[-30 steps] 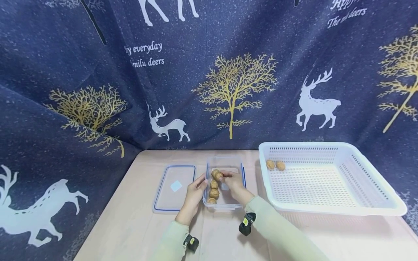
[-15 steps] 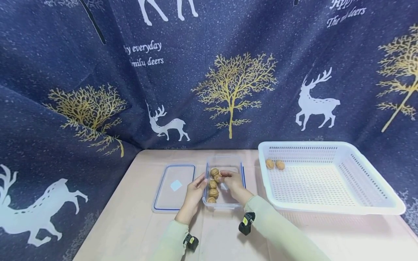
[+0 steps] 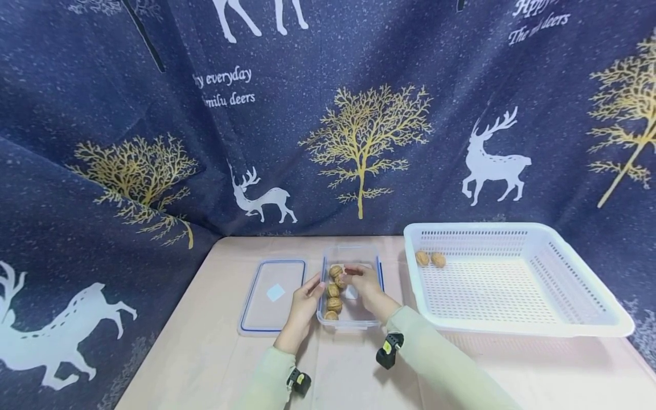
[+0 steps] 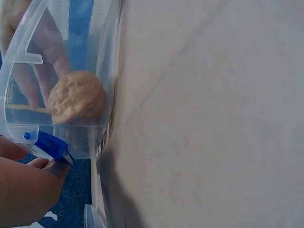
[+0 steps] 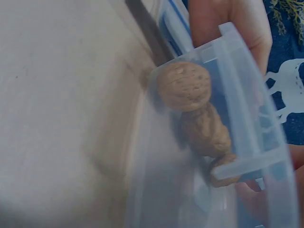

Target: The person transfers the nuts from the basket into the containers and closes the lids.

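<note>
In the head view, a clear plastic food container (image 3: 373, 316) stands on the table with several walnuts (image 3: 334, 304) in a row along its left side. My left hand (image 3: 304, 303) holds the container's left side; the left wrist view shows its fingers at a blue latch (image 4: 51, 145). Inside the container is my right hand (image 3: 370, 290), its fingers extended beside a walnut near the far end and not closed round it. Several walnuts (image 5: 184, 86) also show in the right wrist view, touching one another.
Left of the container lies its clear lid (image 3: 261, 313) with a blue seal. A white perforated basket (image 3: 523, 329) stands at the right, with two walnuts (image 3: 430, 259) in its far left corner. A dark blue deer-print cloth (image 3: 318, 142) hangs behind the table.
The fingers of my right hand have set a walnut down in the row and loosened from it. My left hand stays at the container's side.
</note>
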The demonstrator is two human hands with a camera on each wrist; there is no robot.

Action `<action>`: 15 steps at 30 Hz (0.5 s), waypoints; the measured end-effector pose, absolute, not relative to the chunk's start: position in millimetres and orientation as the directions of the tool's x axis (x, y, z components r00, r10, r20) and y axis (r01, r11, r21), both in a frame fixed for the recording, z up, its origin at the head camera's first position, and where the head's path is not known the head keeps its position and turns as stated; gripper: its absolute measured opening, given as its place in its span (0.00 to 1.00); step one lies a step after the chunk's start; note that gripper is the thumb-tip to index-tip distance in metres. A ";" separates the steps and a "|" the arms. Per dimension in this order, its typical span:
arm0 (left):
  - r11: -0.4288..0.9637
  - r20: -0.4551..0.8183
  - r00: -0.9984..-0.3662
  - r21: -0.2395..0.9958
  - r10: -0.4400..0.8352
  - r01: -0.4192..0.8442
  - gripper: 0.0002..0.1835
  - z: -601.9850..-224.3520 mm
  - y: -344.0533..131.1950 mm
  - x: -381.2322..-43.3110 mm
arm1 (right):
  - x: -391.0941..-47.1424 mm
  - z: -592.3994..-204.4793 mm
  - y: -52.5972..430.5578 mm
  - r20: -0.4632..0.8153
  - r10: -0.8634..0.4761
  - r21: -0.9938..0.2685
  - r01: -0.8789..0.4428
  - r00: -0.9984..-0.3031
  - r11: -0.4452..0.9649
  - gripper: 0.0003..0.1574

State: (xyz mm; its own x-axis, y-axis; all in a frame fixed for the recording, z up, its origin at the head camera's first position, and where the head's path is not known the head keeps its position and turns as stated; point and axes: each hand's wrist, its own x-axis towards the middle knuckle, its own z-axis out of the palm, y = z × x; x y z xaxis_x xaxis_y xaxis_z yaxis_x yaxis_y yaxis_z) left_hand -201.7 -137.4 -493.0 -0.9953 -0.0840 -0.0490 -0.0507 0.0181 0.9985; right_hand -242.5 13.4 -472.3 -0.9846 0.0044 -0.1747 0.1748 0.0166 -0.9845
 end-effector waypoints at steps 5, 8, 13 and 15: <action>0.016 -0.048 -0.996 0.999 -0.080 -0.049 0.23 -491.7 -137.9 -200.6 | -240.7 -460.0 15.9 -0.138 -0.043 -0.990 0.139 -0.989 -0.029 0.28; 0.020 -0.045 -0.996 0.999 -0.081 -0.047 0.24 -492.1 -137.9 -200.6 | -240.5 -453.0 17.5 -0.135 -0.060 -0.990 0.137 -0.989 -0.037 0.29; 0.021 -0.040 -0.995 0.999 -0.089 -0.042 0.23 -491.7 -136.7 -200.4 | -241.6 -441.0 21.7 -0.140 -0.080 -0.990 0.141 -0.987 -0.016 0.28; 0.022 -0.039 -0.995 0.999 -0.088 -0.041 0.23 -491.5 -136.5 -200.1 | -241.7 -435.9 23.0 -0.135 -0.094 -0.990 0.138 -0.986 -0.019 0.28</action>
